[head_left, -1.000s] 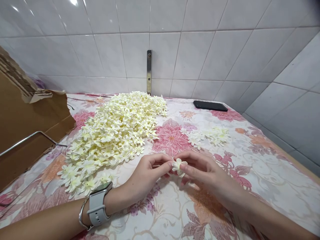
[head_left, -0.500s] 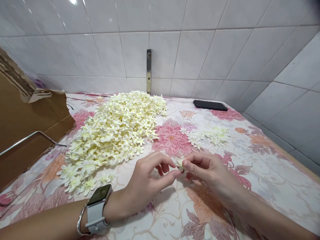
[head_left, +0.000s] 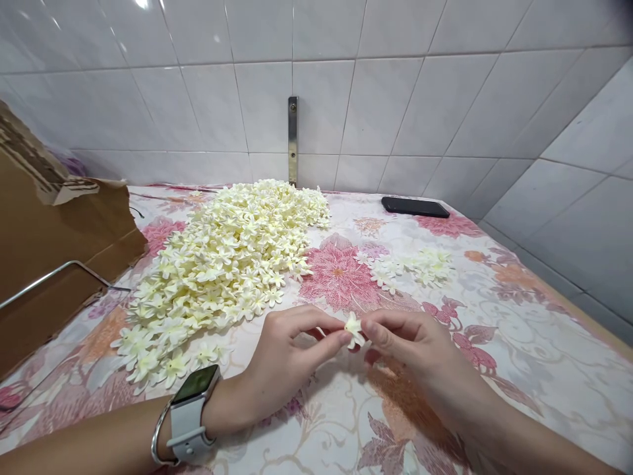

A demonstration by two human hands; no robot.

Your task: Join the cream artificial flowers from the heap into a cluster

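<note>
A small cream-white artificial flower [head_left: 353, 330] is held just above the tablecloth between both hands. My left hand [head_left: 295, 359], with a watch [head_left: 194, 415] and a bangle at its wrist, pinches the flower's left side between thumb and forefinger. From the other side, the thumb and forefinger of my right hand [head_left: 413, 343] are closed on its edge. Beyond my left hand lies a large heap of similar flowers [head_left: 232, 251]. A smaller, flatter group of flowers [head_left: 420, 267] rests past my right hand.
A torn cardboard box [head_left: 59, 244] stands at the left, with a bent metal rod [head_left: 64, 267] in front. A black phone [head_left: 415, 207] lies near the tiled wall [head_left: 395, 86]. A metal strip [head_left: 293, 142] is fixed upright there. The floral tablecloth [head_left: 316, 442] covers the table.
My left fingertips have closed onto the flower, which has turned so its petals show more clearly. My right hand has stayed nearly in place.
</note>
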